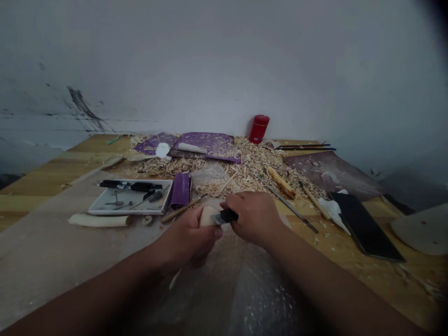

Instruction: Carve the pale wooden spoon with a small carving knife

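Note:
A pale, rounded piece of wood is gripped in my left hand, near the table's front middle. My right hand is closed around the dark handle of a flat-bladed knife. The metal blade points left and lies against the wood's right side. Both hands are close together, with my left thumb just under the blade. Where my left fingers wrap below the wood, they are mostly hidden.
Wood shavings cover the table's back middle. At left is a white tray of tools beside a curved wooden piece. A long file, a black slab and a white disc lie right. A red can stands behind.

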`<state>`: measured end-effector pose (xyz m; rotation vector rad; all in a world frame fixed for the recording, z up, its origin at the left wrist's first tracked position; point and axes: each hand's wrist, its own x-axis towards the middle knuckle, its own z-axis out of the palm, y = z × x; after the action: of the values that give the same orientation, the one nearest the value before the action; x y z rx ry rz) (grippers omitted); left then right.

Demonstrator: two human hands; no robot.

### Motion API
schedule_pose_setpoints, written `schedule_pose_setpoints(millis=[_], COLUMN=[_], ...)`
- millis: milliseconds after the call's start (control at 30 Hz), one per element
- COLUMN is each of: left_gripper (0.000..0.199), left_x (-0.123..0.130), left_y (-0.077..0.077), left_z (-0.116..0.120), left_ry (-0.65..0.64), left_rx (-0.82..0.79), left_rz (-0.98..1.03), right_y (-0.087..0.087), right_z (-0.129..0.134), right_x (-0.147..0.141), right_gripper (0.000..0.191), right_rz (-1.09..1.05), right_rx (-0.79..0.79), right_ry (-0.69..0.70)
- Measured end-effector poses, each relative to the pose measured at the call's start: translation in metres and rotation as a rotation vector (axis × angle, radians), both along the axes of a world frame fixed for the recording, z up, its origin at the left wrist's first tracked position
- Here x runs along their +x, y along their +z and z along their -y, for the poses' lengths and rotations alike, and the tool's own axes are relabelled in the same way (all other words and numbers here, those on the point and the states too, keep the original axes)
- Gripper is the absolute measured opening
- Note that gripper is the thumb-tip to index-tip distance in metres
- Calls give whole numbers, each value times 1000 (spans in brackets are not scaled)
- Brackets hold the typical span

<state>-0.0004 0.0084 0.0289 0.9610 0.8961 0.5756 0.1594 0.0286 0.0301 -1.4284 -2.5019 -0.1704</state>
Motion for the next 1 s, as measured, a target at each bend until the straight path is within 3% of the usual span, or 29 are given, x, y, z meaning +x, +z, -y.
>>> schedule_pose_setpoints(millis=[167,267,333,433,533,633,1000], left_gripper=[14,19,16,17,16,16,10], left_x=[2,4,4,1,-2,-1,-5], left_y=[3,3,1,-2,-3,-2,-2], left_z=[6,15,16,8,-1,-4,-2], left_ry=[-65,-150,-124,-40,-34,-43,-103], left_rx=[-12,77,127,137,151,156,126], left_rz=[19,-93,-147,-158,-165,-165,-150], right_y=[-4,-3,-2,-1,-1,-2,2], right_z=[-12,-30,-37,-33,-19,-9,-6], right_x=[7,25,34,31,19,12,11], right_gripper=[18,19,22,23,22,22,18], right_rz=[8,64,68,22,-18,-21,52], right_rx=[14,-18,10,20,1,-13,32], right_ry=[-67,-348,-467,-307,-110,4,122])
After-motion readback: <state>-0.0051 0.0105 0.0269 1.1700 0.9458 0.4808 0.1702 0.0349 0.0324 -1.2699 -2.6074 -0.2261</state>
